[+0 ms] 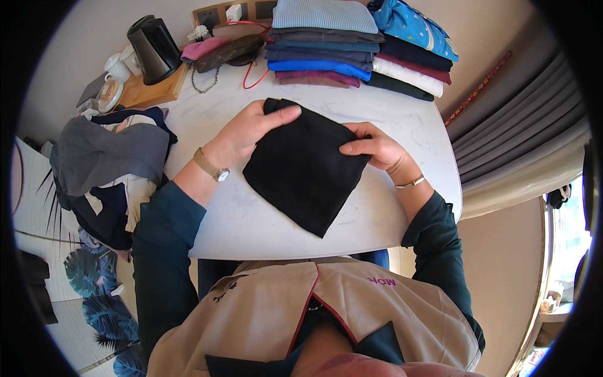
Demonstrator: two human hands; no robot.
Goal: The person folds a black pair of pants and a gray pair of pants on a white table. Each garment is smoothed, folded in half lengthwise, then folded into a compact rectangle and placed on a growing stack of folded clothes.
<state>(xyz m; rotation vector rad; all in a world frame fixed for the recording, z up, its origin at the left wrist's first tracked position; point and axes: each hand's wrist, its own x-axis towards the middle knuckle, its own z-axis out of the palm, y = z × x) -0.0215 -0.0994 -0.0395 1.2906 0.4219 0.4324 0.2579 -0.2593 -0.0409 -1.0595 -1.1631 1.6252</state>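
Note:
Between my hands is a black piece of folded fabric [306,169], roughly square, its lower corner pointing towards me over the white tabletop [226,231]. My left hand [256,125] grips its far left corner, thumb on top and fingers mostly hidden underneath. The right edge is pinched by my right hand [374,146], with the thumb lying over the cloth. Beyond the fabric rise two stacks of folded clothes, one topped by a light blue striped garment [327,21], the other by a blue patterned one [414,26].
A loose heap of clothes [113,155] covers the table's left side. Behind it, a black kettle [153,49] stands on a wooden board [160,89] near white cups [118,66]. A brown pouch [228,52] and a red cable [254,77] lie at the back. Grey curtains [523,118] hang at right.

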